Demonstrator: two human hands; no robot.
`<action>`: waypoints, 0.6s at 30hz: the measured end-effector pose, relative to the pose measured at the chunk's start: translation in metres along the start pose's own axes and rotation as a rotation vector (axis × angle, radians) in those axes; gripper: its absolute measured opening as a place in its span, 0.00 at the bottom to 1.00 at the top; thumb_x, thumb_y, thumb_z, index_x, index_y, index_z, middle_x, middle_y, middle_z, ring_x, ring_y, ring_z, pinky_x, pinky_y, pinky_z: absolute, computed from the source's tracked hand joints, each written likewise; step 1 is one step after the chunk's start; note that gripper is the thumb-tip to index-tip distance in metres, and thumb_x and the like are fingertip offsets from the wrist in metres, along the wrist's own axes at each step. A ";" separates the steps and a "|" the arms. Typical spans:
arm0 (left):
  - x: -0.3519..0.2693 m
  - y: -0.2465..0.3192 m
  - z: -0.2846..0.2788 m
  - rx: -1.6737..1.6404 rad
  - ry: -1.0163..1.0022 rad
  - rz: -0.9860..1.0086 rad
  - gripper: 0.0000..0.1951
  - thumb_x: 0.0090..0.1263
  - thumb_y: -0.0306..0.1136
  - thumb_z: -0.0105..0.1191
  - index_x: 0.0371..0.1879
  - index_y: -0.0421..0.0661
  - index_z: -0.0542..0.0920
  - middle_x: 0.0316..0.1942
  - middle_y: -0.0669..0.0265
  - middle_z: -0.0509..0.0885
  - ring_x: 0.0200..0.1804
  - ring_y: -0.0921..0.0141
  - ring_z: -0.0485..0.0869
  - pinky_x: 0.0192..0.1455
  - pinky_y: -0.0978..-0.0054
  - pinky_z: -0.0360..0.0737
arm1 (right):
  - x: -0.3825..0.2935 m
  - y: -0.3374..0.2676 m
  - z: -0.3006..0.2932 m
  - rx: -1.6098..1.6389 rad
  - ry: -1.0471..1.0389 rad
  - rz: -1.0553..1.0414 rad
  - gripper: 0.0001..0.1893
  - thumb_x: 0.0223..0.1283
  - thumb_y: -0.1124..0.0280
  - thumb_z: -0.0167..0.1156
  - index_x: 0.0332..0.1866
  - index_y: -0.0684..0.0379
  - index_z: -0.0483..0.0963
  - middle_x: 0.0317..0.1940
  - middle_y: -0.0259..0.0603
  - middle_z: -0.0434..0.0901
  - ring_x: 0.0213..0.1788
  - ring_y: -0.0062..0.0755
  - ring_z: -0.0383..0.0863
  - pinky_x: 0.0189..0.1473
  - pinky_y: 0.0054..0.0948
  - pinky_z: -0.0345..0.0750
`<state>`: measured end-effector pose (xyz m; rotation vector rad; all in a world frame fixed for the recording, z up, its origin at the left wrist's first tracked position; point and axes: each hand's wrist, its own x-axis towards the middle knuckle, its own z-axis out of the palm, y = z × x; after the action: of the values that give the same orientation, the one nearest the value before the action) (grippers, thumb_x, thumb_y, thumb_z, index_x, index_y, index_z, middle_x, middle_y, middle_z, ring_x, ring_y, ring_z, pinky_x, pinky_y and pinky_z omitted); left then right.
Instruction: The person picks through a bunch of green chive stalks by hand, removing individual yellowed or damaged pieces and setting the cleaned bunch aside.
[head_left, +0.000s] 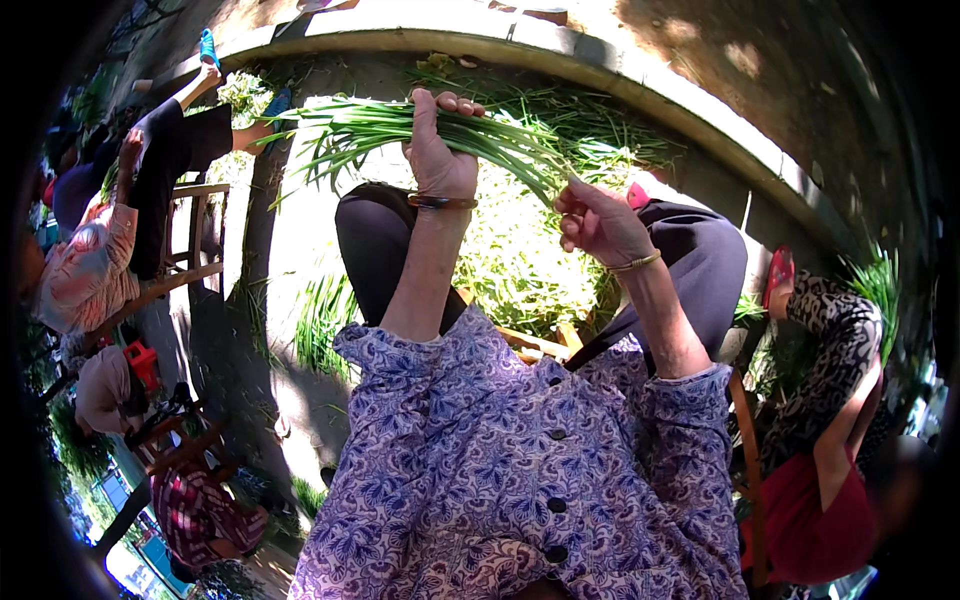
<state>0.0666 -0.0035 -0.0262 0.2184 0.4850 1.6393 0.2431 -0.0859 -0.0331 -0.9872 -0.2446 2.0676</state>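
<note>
A bunch of long, thin green leaves that look like garlic chives (360, 129) lies sideways across my left hand (446, 150), which grips it near the middle with the thumb up. The leaf tips fan out to the left. On the right, the paler stem ends (551, 176) taper down to my right hand (600, 217), whose thumb and forefinger pinch them while the other fingers curl in. Below both hands, between my knees, a heap of pale yellow-green trimmings (532, 255) covers the ground in bright sun.
More green leaves (326, 319) lie by my left knee, others (600, 127) beyond my hands. A concrete kerb (450, 41) curves across the far side. People sit at left (90, 262) and right (817, 480). A wooden seat (180, 277) stands at left.
</note>
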 end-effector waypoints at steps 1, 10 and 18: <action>0.000 0.000 0.000 -0.008 -0.005 0.009 0.11 0.61 0.39 0.48 0.25 0.46 0.67 0.20 0.68 0.70 0.25 0.72 0.71 0.34 0.69 0.72 | 0.000 0.003 0.003 -0.020 -0.019 0.019 0.12 0.54 0.64 0.54 0.29 0.65 0.70 0.24 0.39 0.73 0.18 0.23 0.72 0.16 0.24 0.72; 0.006 0.006 0.001 -0.045 0.005 0.103 0.09 0.61 0.40 0.48 0.27 0.49 0.67 0.22 0.70 0.70 0.27 0.73 0.69 0.37 0.72 0.70 | -0.008 -0.016 -0.002 -0.142 -0.051 -0.122 0.10 0.57 0.69 0.48 0.35 0.65 0.71 0.28 0.38 0.74 0.19 0.19 0.69 0.18 0.19 0.72; 0.001 -0.015 0.015 -0.092 -0.074 0.039 0.10 0.60 0.42 0.47 0.25 0.49 0.68 0.22 0.69 0.69 0.29 0.71 0.69 0.43 0.67 0.69 | -0.003 0.003 0.017 -0.049 -0.123 -0.161 0.15 0.53 0.73 0.53 0.46 0.67 0.67 0.35 0.46 0.75 0.23 0.21 0.72 0.23 0.22 0.75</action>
<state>0.0865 0.0013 -0.0192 0.2198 0.3501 1.6815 0.2303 -0.0873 -0.0219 -0.8419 -0.4270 1.9841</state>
